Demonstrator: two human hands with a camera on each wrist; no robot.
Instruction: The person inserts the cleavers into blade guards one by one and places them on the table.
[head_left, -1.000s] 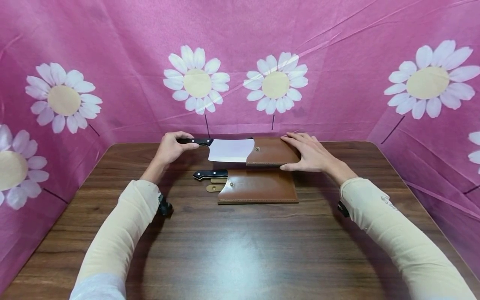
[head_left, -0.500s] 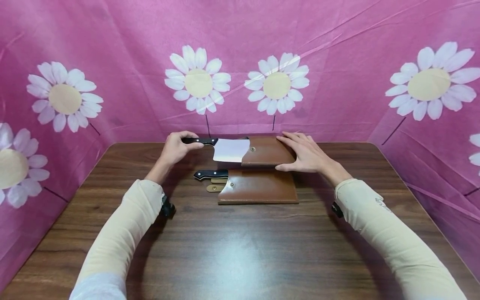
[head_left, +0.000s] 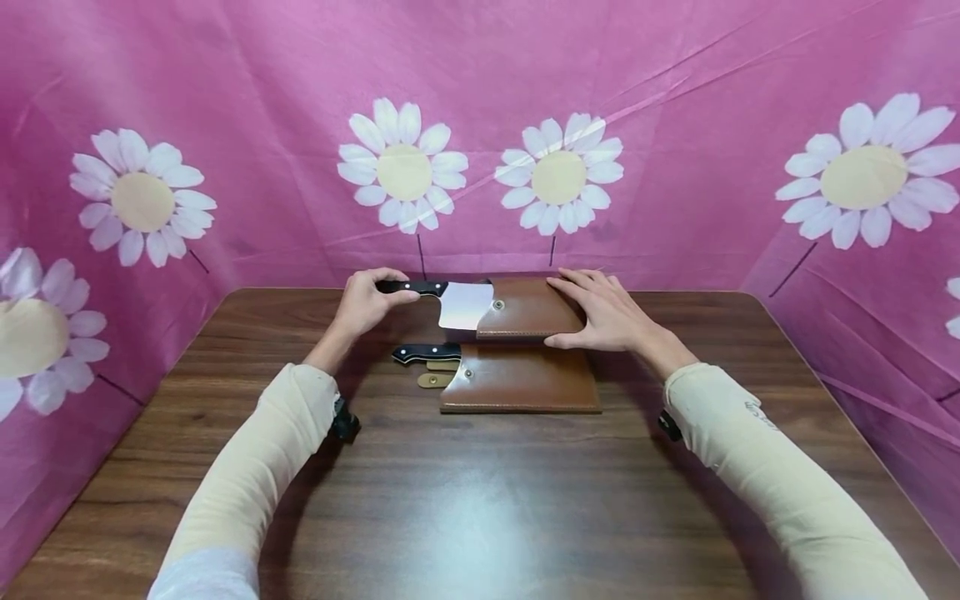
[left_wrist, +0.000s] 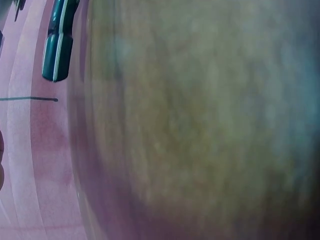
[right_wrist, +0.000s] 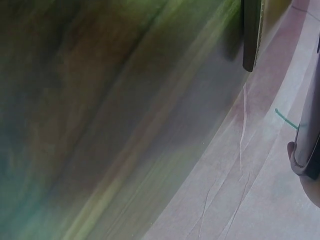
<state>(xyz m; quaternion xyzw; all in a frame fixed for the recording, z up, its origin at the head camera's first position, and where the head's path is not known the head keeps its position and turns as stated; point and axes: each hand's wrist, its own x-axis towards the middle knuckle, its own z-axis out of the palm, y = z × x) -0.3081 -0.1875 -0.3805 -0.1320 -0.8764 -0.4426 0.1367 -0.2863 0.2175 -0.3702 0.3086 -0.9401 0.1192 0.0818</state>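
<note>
In the head view my left hand (head_left: pixel 372 300) pinches the black riveted handle of a cleaver (head_left: pixel 465 306) between thumb and fingers. The front of its blade is hidden inside a brown leather sheath (head_left: pixel 528 308); a strip of bright steel shows at the sheath's mouth. At the sheath's right end, my right hand (head_left: pixel 606 315) holds it, thumb at the near edge and fingers at the far edge. Just nearer lies a second sheath (head_left: pixel 525 382), with a second cleaver's black handle (head_left: pixel 426 353) sticking out leftward. In the right wrist view the held sheath (right_wrist: pixel 306 155) shows partly.
A tan strap with a snap (head_left: pixel 433 381) sticks out beside the second cleaver's handle. All this is on a brown wood-grain table (head_left: pixel 480 500), near its far edge. Pink cloth (head_left: pixel 480 67) with white daisies hangs behind and at both sides.
The held cleaver has slid rightward into its sheath, so less blade shows. My left hand has moved right and my right hand slightly left. The second cleaver and sheath stay in place.
</note>
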